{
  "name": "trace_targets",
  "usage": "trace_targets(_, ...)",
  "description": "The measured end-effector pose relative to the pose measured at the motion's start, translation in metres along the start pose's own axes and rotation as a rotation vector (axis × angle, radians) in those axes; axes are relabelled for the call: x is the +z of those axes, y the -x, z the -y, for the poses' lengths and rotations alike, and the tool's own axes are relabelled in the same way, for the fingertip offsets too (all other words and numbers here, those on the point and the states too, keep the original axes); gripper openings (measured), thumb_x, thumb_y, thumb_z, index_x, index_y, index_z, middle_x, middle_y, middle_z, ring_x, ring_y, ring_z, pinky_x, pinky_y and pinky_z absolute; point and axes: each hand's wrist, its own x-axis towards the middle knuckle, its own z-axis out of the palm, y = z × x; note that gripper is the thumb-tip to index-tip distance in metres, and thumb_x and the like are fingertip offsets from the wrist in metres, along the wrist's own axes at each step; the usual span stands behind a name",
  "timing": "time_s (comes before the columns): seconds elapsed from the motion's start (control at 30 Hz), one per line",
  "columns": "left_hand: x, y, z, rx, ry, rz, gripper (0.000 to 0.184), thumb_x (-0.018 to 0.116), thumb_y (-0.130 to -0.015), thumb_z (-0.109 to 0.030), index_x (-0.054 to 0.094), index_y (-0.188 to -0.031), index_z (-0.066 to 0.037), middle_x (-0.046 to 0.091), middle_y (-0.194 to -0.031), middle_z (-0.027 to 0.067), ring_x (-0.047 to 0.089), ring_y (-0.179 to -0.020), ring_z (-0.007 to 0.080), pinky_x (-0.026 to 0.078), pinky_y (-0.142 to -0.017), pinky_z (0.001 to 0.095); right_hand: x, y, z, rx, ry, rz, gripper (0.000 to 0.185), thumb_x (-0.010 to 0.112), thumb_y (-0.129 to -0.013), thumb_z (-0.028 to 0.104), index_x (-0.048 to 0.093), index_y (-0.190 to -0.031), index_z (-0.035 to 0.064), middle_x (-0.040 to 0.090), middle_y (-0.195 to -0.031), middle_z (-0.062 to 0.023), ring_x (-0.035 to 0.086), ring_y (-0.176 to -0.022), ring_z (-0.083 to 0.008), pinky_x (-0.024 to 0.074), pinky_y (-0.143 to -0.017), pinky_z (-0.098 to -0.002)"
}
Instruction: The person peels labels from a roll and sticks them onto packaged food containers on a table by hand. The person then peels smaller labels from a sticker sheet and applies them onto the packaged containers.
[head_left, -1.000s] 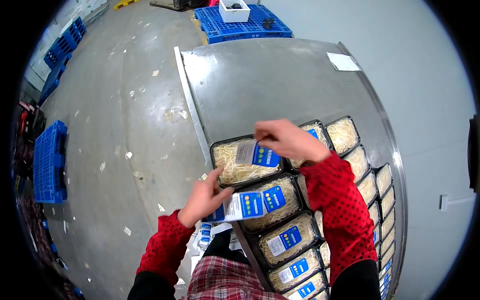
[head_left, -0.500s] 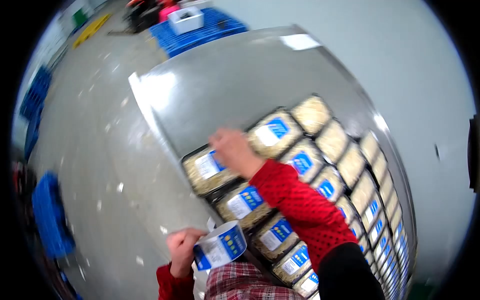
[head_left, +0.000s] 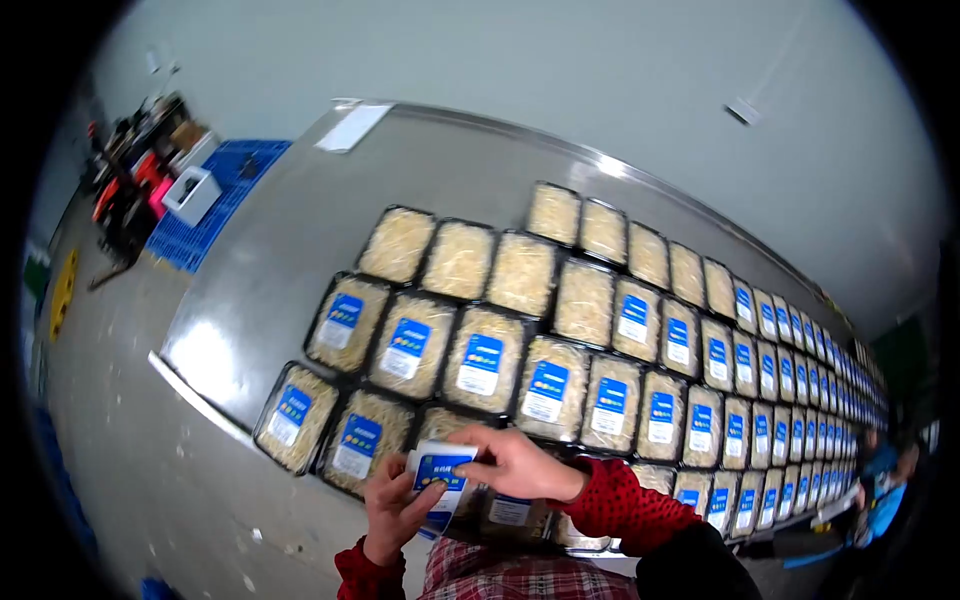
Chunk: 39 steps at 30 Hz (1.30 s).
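I see a white sheet (head_left: pixel 354 128) on the metal table (head_left: pixel 262 235); to my left, a blue pallet (head_left: pixel 228 215) bearing a white box (head_left: pixel 201 203); far right, a person in blue (head_left: pixel 885 512)

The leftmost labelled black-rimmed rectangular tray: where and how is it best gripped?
Probably take the leftmost tray by its left rim, from the left: that long side faces the grey steel tabletop, while a neighbouring labelled tray crowds its right.

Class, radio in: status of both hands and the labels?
Left hand holding label strip. Right hand pinching its edge. Labelled packs close by; nothing visibly blocking.
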Motion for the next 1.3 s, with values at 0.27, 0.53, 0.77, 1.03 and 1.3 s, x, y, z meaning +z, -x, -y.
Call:
trace_targets(0.27,0.067,-0.033,-0.025,-0.115,0.214,0.284,0.010,0.073,-0.084,-0.005,0.071,-0.092,0.001,0.070,-0.094,0.0097,0.065,-0.082,0.0156,0.050,-0.071,0.0275,-0.053,0.048,-0.018,-0.270,0.430,-0.259,0.021,0.069,-0.088,0.010,0.067,-0.108,0.0058,0.069,-0.088,-0.0117,0.067,-0.069,-0.0301,0.0546,-0.062,-0.0343)
trace_targets(0.53,0.132,-0.019,-0.012,-0.268,0.100,0.374,0.018,0.080,-0.079,-0.008,0.073,-0.094,-0.001,0.068,-0.072,0.0092,0.062,-0.065,0.0134,0.050,-0.064,0.0290,-0.142,0.022,-0.022,-0.197,0.207,-0.377,0.018,0.067,-0.092,0.014,0.070,-0.105,0.0019,0.071,-0.081,-0.0094,0.069,-0.071,-0.0147,0.0560,-0.063,-0.0287)
trace_targets(0.77,0.114,-0.084,-0.041,0.043,0.032,0.252,0.019,0.073,-0.079,0.001,0.071,-0.098,0.000,0.066,-0.088,0.0114,0.064,-0.078,0.0223,0.050,-0.069,0.0331,-0.143,0.017,-0.037,0.035,0.186,0.165,0.041,0.073,-0.087,0.015,0.062,-0.124,0.0008,0.071,-0.103,-0.0135,0.069,-0.090,-0.0190,0.0552,-0.075,-0.0313)
trace_targets(1.03,0.135,-0.094,-0.049,0.253,0.083,0.166,0.020,0.075,-0.074,0.000,0.065,-0.091,-0.002,0.060,-0.078,0.0133,0.062,-0.071,0.0309,0.046,-0.058,0.0375,-0.140,0.024,-0.048,0.185,-0.084,0.050,0.032,0.078,-0.083,0.011,0.067,-0.110,-0.0005,0.070,-0.097,-0.0080,0.062,-0.089,-0.0102,0.0517,-0.078,-0.0273)
trace_targets(1.3,0.133,-0.059,-0.021,-0.249,0.167,0.299,0.015,0.076,-0.083,-0.010,0.072,-0.091,0.002,0.069,-0.074,0.0097,0.060,-0.064,0.0106,0.047,-0.058,0.0288,-0.184,0.005,-0.023,0.053,0.228,-0.322,0.022,0.073,-0.086,0.007,0.066,-0.105,-0.0010,0.070,-0.091,-0.0082,0.065,-0.081,-0.0116,0.0534,-0.073,-0.0273)
